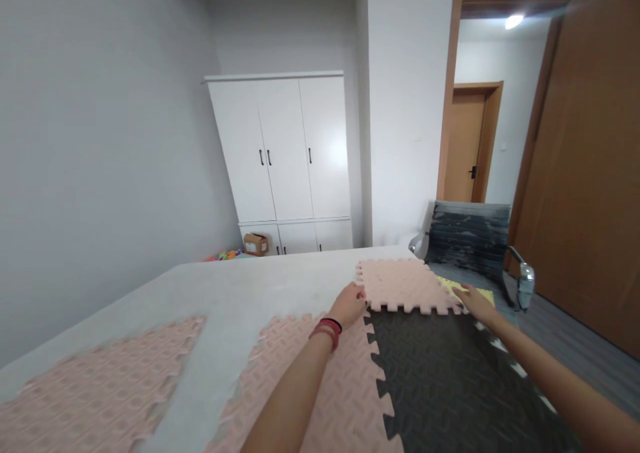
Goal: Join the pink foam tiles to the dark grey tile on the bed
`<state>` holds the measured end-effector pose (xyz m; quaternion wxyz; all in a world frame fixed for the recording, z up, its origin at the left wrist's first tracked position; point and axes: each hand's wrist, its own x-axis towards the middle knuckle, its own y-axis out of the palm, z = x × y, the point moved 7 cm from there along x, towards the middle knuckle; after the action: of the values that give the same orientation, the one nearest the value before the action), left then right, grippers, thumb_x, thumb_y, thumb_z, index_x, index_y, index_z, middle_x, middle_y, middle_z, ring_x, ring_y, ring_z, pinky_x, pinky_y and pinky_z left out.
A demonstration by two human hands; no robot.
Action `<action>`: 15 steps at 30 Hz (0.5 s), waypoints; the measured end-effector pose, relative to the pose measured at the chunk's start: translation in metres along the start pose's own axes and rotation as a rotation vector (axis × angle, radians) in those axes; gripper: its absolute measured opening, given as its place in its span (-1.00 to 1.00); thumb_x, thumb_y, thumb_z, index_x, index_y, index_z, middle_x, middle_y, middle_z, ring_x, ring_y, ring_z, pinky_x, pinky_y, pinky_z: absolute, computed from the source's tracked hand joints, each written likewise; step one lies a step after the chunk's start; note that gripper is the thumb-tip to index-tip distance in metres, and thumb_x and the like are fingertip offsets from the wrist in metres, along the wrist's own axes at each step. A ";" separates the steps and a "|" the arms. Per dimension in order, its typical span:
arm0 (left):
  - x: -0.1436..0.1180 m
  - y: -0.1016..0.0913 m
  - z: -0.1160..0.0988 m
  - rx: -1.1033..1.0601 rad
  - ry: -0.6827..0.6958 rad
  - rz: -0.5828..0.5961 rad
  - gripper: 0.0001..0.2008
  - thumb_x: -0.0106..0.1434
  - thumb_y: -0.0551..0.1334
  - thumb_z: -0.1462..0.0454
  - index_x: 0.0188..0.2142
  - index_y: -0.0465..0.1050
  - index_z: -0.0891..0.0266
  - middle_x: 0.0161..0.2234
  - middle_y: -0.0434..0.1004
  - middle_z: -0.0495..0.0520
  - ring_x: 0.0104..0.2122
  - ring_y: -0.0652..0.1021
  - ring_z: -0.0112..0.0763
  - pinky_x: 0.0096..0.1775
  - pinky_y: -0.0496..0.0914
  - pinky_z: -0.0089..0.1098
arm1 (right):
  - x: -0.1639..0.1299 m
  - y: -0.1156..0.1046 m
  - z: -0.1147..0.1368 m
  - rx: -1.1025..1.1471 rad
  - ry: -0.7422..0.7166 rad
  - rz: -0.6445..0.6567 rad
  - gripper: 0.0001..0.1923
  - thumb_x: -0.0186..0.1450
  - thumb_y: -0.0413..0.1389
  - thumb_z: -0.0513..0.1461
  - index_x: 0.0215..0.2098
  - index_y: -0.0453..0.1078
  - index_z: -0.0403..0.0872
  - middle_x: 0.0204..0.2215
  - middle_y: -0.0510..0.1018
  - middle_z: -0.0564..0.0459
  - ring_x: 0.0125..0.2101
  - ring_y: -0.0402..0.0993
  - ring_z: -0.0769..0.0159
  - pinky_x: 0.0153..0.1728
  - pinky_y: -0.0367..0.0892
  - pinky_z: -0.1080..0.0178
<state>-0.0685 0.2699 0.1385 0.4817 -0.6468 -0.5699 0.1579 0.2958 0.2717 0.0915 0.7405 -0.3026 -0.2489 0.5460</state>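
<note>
A pink foam puzzle mat tile (400,281) lies at the far side of the table, its toothed near edge against a black foam tile (440,366). My left hand (351,301) is closed at the pink tile's left near corner, fingers curled at its edge. By the opposite near corner, my right hand (474,303) reaches in with fingers stretched out over the right edge; whether it touches the tile is unclear. A larger pink tile (345,379) lies under my left forearm, its teeth along the black tile's left side. A yellow piece (483,296) shows beyond my right hand.
Another pink tile (100,386) lies apart on the left of the white table (235,286). An office chair (467,236) stands beyond the right far edge. Behind are a white cabinet (285,153), a cardboard box (256,244) and an open wooden door (585,173).
</note>
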 end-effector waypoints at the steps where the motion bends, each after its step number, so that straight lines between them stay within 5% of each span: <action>1: 0.002 0.011 0.003 0.041 -0.017 0.036 -0.74 0.26 0.18 0.12 -0.19 0.40 0.28 -0.20 0.47 0.05 -0.23 0.49 -0.40 -0.15 0.43 -0.22 | 0.009 0.004 -0.003 -0.099 -0.027 -0.012 -0.37 0.31 -0.19 -0.06 0.19 0.11 -0.34 0.03 0.40 -0.37 -0.06 0.45 0.06 -0.06 0.32 0.05; 6: 0.007 0.039 0.017 0.181 -0.051 0.119 -0.71 0.27 0.16 0.13 -0.12 0.38 0.27 -0.12 0.44 0.08 -0.16 0.48 -0.36 -0.11 0.42 -0.18 | 0.031 0.027 -0.009 -0.312 -0.179 0.057 -0.47 0.24 -0.03 -0.12 0.07 0.33 -0.28 0.03 0.44 -0.27 0.05 0.33 0.00 0.08 0.15 0.10; 15: 0.013 0.046 0.010 0.365 -0.011 0.166 -0.71 0.27 0.16 0.14 -0.09 0.37 0.26 -0.09 0.43 0.10 -0.13 0.47 -0.34 -0.10 0.42 -0.17 | 0.050 0.038 -0.014 -0.503 -0.169 0.103 -0.43 0.33 -0.20 -0.02 0.15 0.26 -0.14 0.06 0.42 -0.18 0.00 0.38 -0.02 0.02 0.20 0.04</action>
<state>-0.0451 0.2916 0.1009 0.5731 -0.5927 -0.4792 0.3011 0.2942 0.3256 0.0567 0.5899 -0.4426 -0.4220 0.5272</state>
